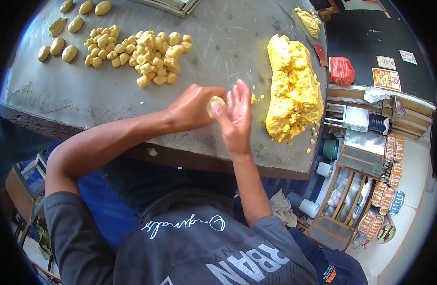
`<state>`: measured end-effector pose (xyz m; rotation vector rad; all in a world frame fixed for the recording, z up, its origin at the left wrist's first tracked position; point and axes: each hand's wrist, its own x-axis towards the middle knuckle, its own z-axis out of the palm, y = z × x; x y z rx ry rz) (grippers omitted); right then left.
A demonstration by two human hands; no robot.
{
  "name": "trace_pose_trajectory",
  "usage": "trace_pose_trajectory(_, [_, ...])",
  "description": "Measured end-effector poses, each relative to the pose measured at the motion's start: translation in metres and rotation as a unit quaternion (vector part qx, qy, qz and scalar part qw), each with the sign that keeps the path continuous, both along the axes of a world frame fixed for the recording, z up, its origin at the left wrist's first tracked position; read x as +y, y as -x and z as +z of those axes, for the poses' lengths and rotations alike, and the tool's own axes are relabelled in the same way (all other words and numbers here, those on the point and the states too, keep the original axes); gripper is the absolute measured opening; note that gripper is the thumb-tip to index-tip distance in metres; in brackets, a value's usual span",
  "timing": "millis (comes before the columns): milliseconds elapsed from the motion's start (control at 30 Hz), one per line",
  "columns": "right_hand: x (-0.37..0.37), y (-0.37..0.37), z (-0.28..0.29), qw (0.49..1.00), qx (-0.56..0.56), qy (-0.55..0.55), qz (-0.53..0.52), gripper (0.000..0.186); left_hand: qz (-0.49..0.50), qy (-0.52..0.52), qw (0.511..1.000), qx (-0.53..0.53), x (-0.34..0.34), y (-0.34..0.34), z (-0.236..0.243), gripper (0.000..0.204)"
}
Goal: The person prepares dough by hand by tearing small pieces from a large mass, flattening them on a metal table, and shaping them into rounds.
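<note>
Over the metal-topped table, my left hand (194, 108) is closed around a small pale piece of dough (216, 105). The thumb of my right hand (237, 116) presses on that piece, while its other fingers stretch out, palm toward the left hand. To the right of my hands lies a big, crumbly yellow mass (294, 90) with loose crumbs about it. Left of them is a heap of small dough pieces (156, 54), joined by a smaller cluster (102, 45). Several smooth oval dough balls (69, 53) sit at the far left.
Beyond the yellow mass are a rough pale lump (309, 23) and a reddish flat scraper-like piece (320, 54). A red plastic bag (342, 71) is past the table's right edge. A metal tray (173, 5) stands at the back. Wooden shelving (347, 190) is on the right.
</note>
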<state>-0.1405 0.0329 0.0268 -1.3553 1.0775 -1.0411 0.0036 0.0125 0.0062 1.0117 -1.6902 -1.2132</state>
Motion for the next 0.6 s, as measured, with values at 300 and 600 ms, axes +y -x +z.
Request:
trace_pose_trajectory(300, [-0.004,-0.009,0.018,0.991,0.005,-0.134,0.007,0.088,-0.008,0.024,1.0,-0.013,0.003,0.001,-0.005,0.02])
trace_pose_trajectory(600, [0.007,0.003,0.014,0.995,0.004,-0.098,0.025,0.091,-0.02,0.025,0.999,-0.024,0.003,0.002,-0.001,0.023])
